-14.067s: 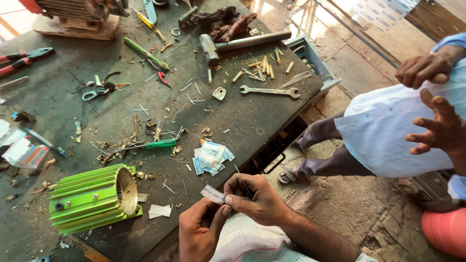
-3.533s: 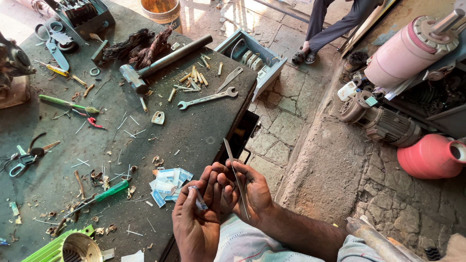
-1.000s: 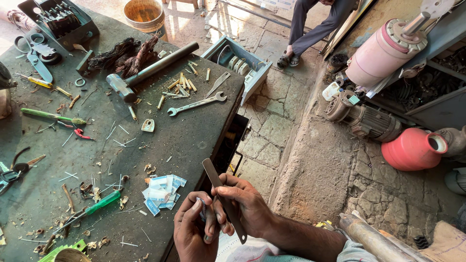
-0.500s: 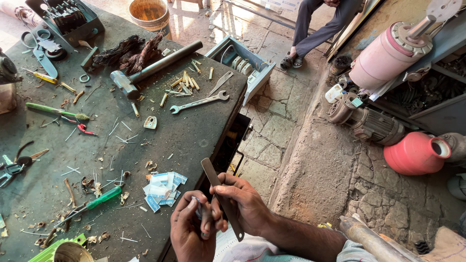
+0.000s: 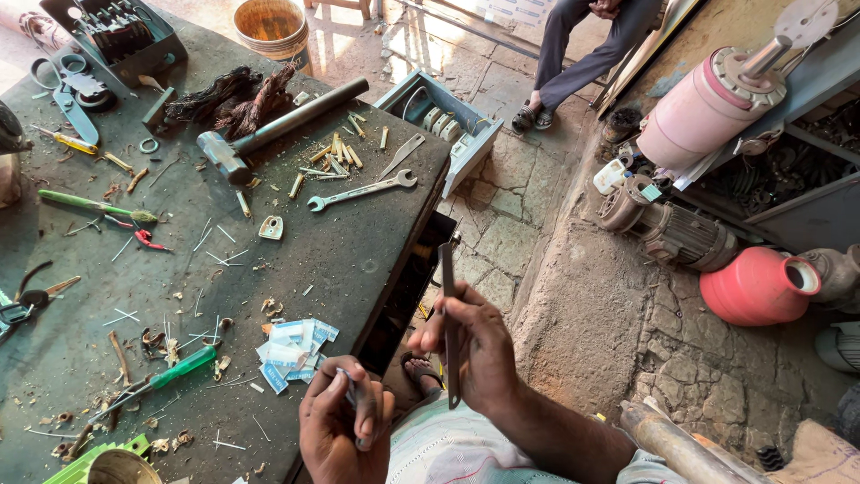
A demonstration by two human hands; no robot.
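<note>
The left hand (image 5: 345, 430) closes around a small thing whose kind cannot be told; only a thin grey tip shows above the fingers (image 5: 354, 394). The right hand (image 5: 475, 350) covers the middle of the flat metal strip (image 5: 448, 278). The seated person (image 5: 573, 54) is cut off at the top edge, showing only legs and sandals. The green motor housing (image 5: 103, 457) runs off the bottom edge. The pile of blue-and-white paper slips (image 5: 291, 345) on the table (image 5: 358, 260) is too small to read. The scissors (image 5: 27, 296) are cut by the left edge.
</note>
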